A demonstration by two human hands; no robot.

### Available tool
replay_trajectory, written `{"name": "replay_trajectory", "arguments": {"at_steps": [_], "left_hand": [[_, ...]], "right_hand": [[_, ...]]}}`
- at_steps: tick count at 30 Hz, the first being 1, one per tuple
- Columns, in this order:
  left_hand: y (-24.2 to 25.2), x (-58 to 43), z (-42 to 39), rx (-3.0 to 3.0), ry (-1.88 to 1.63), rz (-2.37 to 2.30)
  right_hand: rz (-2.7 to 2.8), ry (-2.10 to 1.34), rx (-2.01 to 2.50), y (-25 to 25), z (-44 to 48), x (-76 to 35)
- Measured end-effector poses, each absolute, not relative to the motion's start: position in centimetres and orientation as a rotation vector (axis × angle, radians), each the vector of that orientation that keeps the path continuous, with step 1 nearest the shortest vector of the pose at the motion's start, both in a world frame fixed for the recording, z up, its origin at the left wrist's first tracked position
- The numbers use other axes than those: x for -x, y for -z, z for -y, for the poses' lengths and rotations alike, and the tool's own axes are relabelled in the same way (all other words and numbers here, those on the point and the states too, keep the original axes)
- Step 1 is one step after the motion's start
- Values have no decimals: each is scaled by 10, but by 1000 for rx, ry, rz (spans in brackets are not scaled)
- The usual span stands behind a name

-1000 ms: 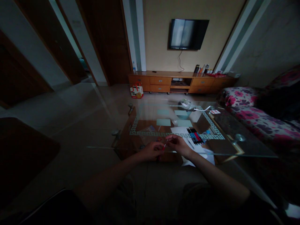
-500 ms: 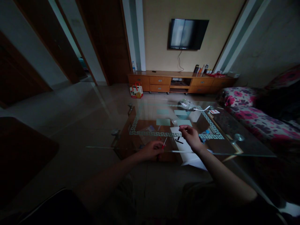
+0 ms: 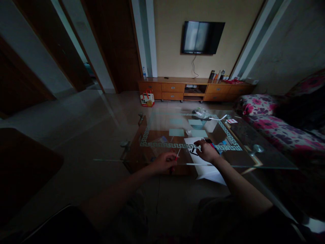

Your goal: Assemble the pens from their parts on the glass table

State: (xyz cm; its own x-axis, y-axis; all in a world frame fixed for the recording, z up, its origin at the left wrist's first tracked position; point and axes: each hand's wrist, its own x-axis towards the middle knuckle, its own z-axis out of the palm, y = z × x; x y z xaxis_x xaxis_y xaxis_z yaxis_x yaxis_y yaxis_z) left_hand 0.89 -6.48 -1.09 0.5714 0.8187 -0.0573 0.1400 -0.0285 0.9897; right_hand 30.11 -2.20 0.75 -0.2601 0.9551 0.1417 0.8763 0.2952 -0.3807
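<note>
My left hand [image 3: 164, 162] is closed around the red handle of a small screwdriver [image 3: 175, 158], its thin metal shaft pointing up and away. It is by the near edge of the glass table [image 3: 162, 144]. Over a white sheet [image 3: 203, 169], my right hand [image 3: 207, 151] has its fingers bent down beside a thin black bracket-like piece [image 3: 194, 151]. Those fingers look closed, but dim light and the hand itself hide what is between them. A dark object with red and blue parts [image 3: 213, 145] shows just behind that hand.
A clear plastic bag [image 3: 201, 113], a white strip [image 3: 218, 118] and a red-and-white card [image 3: 231, 121] lie toward the table's far right. A flowered sofa [image 3: 276, 122] stands to the right. Beyond are a wooden cabinet [image 3: 175, 87] and a paper bag [image 3: 147, 99].
My right hand has come down from above the sheet to the black piece, whose visible outline differs. My left hand with the screwdriver has hardly moved.
</note>
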Motion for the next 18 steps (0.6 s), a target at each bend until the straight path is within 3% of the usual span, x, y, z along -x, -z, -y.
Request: {"name": "replay_trajectory", "arguments": {"at_steps": [9,18], "left_hand": [[14,-8,63,-1545,-649,-837],[13,-8,63,-1568,-660,-848]], "right_hand": [[2283,-506,1798,2,25,-305],[2276,-476,1857,4,28,-298]]}}
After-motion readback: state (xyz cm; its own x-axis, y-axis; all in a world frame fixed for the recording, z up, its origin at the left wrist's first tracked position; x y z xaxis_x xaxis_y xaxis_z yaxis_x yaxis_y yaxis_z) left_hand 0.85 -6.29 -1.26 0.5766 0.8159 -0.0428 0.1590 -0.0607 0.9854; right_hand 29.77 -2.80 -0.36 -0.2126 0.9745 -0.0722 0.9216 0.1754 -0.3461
